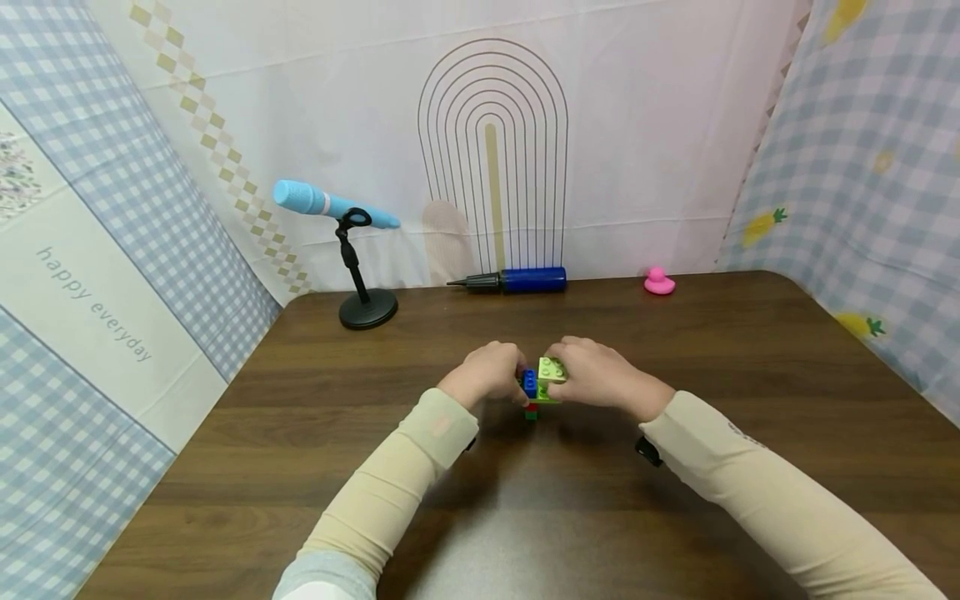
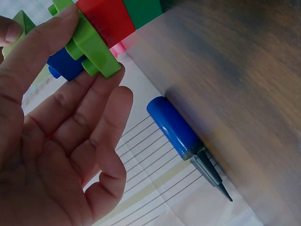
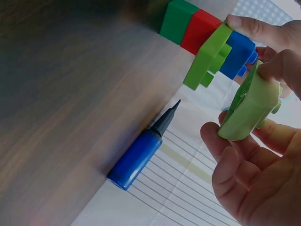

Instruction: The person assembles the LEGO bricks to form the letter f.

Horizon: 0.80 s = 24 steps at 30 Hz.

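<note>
A small tower of toy building bricks stands on the table between both hands: a dark green brick (image 3: pixel 176 21) at the bottom, a red brick (image 3: pixel 200 30), a wider lime-green plate (image 3: pixel 204 61) and a blue brick (image 3: pixel 237 52) on top. My left hand (image 1: pixel 491 371) pinches the lime-green plate at one end, thumb and fingertips on opposite edges. In my right hand (image 1: pixel 600 375), thumb and fingers grip a pale green brick (image 3: pixel 256 106) with a sloped side. It is tilted beside the blue brick, apart from the tower in the right wrist view.
Along the table's back edge lie a blue hand pump (image 1: pixel 534 280) with a dark nozzle and a pink toy duck (image 1: pixel 658 282). A light-blue microphone (image 1: pixel 300 197) sits on a black stand (image 1: pixel 367 309) at the back left. A patterned cloth (image 1: pixel 637 125) hangs behind the table.
</note>
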Tool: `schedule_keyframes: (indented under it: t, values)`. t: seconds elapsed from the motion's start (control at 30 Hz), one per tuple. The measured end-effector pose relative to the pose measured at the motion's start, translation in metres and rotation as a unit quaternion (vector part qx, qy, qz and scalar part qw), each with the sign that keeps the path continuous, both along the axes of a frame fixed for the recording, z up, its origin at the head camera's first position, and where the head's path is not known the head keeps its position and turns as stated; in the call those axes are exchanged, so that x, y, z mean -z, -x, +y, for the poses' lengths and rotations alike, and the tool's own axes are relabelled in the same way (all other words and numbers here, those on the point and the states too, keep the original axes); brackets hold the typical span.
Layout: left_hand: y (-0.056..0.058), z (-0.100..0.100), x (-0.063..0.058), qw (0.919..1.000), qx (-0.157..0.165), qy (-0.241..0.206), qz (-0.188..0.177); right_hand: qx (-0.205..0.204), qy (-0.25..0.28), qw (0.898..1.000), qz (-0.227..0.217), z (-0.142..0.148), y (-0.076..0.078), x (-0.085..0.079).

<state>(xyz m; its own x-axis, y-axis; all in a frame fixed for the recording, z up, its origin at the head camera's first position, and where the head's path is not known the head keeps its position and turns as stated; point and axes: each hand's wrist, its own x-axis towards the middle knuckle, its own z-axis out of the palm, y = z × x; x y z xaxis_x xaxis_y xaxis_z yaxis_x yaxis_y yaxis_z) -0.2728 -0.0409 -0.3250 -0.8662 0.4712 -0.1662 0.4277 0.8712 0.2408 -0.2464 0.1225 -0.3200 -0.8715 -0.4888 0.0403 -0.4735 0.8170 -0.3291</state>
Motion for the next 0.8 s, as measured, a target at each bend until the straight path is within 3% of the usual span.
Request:
schedule_keyframes:
  t: [0.5,0.8]
  values:
    - [0.000,0.000,0.000,1.0000,0.004,0.007,0.000,-0.010,0.008,0.999,0.036,-0.013,0.000,0.000]
    - [0.000,0.000,0.000,0.9999,-0.007,0.004,-0.006,-0.010,-0.002,1.000,0.020,-0.017,0.003,0.001]
